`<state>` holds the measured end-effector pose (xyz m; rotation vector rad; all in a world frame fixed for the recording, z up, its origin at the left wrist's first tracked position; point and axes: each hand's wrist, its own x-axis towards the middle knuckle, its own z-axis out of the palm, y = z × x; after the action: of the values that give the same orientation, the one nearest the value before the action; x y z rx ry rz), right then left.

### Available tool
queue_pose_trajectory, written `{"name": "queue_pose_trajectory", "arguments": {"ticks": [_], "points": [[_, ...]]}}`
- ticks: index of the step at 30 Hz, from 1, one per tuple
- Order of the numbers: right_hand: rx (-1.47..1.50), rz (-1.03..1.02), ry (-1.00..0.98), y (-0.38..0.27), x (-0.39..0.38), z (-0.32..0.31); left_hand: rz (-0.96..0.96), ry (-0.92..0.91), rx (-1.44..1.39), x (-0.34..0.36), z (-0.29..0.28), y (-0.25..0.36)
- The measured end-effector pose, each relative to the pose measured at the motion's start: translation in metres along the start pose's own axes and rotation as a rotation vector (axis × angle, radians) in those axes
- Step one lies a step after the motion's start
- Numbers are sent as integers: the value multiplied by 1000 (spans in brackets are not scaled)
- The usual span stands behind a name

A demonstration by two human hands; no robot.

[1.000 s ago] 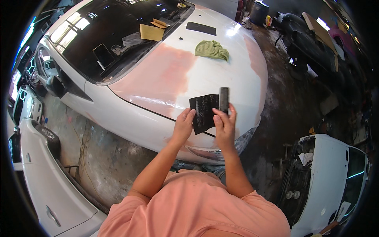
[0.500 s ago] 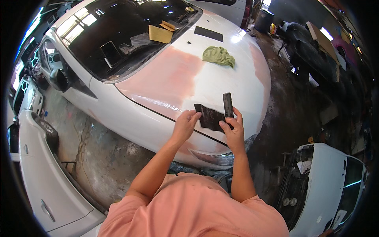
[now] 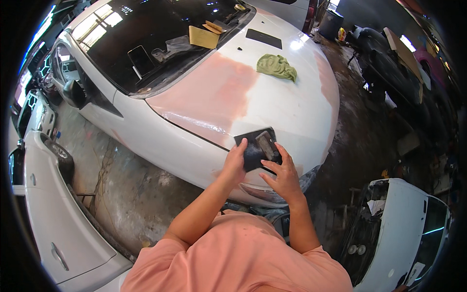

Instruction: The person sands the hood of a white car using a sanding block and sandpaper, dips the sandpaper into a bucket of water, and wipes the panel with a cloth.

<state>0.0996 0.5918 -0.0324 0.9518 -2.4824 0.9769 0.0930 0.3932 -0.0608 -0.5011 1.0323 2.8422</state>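
Above the near edge of the white car hood (image 3: 287,104), a dark sheet of sandpaper (image 3: 251,155) is pinched at its left edge by my left hand (image 3: 235,163). A small worn sanding block (image 3: 267,146) lies against the sheet's right part. My right hand (image 3: 283,176) grips this block, fingertips on its right side and thumb at its lower end, with other fingers apart. Pinkish filler patches (image 3: 204,92) cover part of the hood. A crumpled green cloth (image 3: 276,67) rests farther up on it.
Another dark flat sheet (image 3: 264,38) lies near the windshield, where yellowish paper (image 3: 203,37) and a phone (image 3: 141,59) also rest. A white car (image 3: 73,233) stands at left. A detached white car door (image 3: 399,233) stands at right, dark parts (image 3: 384,63) behind.
The sanding block has gone from standing upright beside the sandpaper to lying flat against it. The sheet is now flatter and tilted, and my right hand has shifted lower with its fingers spread more.
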Motion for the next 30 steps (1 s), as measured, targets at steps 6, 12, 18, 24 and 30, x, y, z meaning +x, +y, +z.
{"name": "queue_pose_trajectory", "arguments": {"ticks": [6,12,18,24,30], "points": [[228,162,186,9,3,15,34,-80,-69,1,-10,9],[102,153,196,-11,9,49,114,-174,-28,-6,0,0],[175,117,198,-17,8,57,186,-184,3,-11,0,-2],[171,97,176,-9,8,61,190,-170,-1,-11,-3,-3],[143,84,147,-7,8,60,232,-170,117,-6,-13,-11]]}}
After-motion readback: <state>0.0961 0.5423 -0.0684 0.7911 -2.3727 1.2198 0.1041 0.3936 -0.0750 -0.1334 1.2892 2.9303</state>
